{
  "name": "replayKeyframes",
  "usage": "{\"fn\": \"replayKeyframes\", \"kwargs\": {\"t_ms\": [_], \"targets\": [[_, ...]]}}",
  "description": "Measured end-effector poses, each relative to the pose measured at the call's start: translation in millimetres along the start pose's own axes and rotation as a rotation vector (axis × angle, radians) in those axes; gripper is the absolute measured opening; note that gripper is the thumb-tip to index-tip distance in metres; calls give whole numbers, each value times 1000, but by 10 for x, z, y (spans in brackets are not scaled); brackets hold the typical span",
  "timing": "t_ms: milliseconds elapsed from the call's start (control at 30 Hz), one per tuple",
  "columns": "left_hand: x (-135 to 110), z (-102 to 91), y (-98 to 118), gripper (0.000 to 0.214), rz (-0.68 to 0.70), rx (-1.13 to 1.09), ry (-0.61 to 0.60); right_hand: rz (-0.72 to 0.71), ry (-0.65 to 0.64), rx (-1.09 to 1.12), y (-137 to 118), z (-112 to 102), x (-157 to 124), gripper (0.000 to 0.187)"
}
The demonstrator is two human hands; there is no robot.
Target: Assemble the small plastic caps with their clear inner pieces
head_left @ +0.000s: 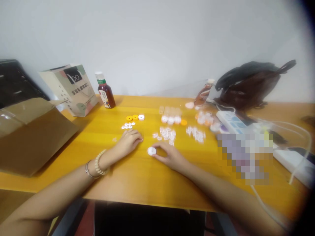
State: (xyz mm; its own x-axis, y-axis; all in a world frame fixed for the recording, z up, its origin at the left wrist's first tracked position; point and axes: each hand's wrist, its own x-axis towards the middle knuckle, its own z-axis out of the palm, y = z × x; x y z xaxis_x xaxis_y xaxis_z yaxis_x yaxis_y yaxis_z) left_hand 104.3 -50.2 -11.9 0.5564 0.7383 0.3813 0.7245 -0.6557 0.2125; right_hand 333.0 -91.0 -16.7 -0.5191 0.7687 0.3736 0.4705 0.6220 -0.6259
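Between the thumb and fingers of my right hand (172, 157) is a small round white cap (151, 151), held just over the table. My left hand (128, 143) is low over the table to its left, back up, with the fingers curled together. Whatever may be in those fingers is hidden. Just beyond the left hand lie several small white round pieces (128, 125). Behind them stands a row with a yellow cap (129, 118), another yellow one and a white cap (141, 117). Small printed white pieces (167, 133) lie loosely beyond my right hand, blurred.
White caps (170, 120) and an orange cap (183, 122) stand by a clear tray (172, 111). A second printed heap (196, 133) lies right. Bottles (106, 93) (203, 93), a paper bag (73, 90), cardboard box (36, 137), power strip (230, 122), cables and dark bag (248, 85) surround.
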Motion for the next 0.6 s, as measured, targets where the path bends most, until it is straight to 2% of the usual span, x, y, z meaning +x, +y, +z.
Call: {"fn": "replayKeyframes", "kwargs": {"t_ms": [167, 433, 600], "targets": [[4, 9, 0, 17, 32, 48, -1, -16, 15, 10, 15, 10, 7, 25], [14, -28, -6, 29, 217, 317, -14, -19, 17, 1, -6, 1, 5, 23], [1, -44, 20, 29, 232, 346, -12, -19, 8, -2, -29, -9, 3, 23]]}}
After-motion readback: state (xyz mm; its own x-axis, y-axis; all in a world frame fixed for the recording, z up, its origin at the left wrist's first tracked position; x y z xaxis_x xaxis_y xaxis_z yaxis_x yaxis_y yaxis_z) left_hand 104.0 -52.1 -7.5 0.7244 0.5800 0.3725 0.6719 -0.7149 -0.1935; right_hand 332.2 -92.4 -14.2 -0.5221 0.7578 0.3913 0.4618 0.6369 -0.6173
